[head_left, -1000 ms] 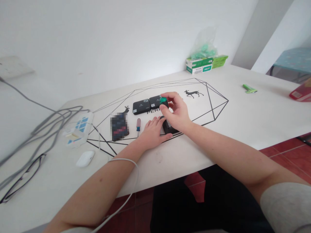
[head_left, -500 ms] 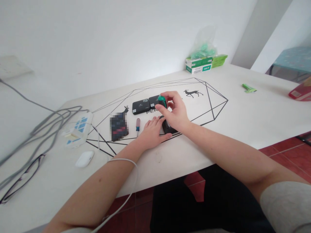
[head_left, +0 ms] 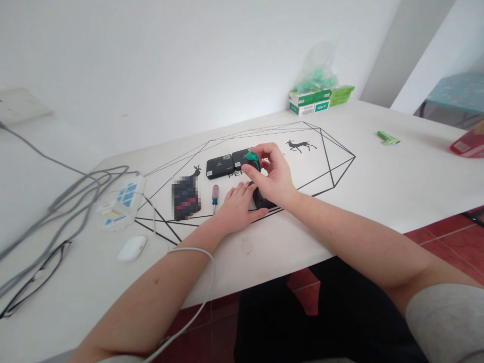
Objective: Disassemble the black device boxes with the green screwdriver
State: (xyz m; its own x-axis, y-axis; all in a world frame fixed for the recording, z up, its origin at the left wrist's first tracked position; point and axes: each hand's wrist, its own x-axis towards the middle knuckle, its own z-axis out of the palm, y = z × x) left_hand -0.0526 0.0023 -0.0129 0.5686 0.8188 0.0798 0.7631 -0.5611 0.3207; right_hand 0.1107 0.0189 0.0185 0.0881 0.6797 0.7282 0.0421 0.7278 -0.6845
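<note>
My right hand (head_left: pixel 273 175) is wrapped round a green-handled screwdriver (head_left: pixel 253 160), held upright over a small black device (head_left: pixel 262 199) on the white table (head_left: pixel 378 181). My left hand (head_left: pixel 237 205) lies flat on the table with its fingers stretched out, touching the left side of that device. Just behind my hands lie two more black devices (head_left: pixel 220 166) side by side. A small red-handled screwdriver (head_left: pixel 215 193) lies left of my left hand.
A dark pixelated object (head_left: pixel 185 198) lies by the red screwdriver. Further left are a white power strip (head_left: pixel 121 204) with grey cables (head_left: pixel 68 196), a white case (head_left: pixel 132 248) and glasses (head_left: pixel 34 277). Green boxes (head_left: pixel 319 98) stand at the back; a green item (head_left: pixel 387 137) lies right.
My right hand has turned the green-handled screwdriver slightly, its handle shifting a little to the left. My left hand has stayed in place.
</note>
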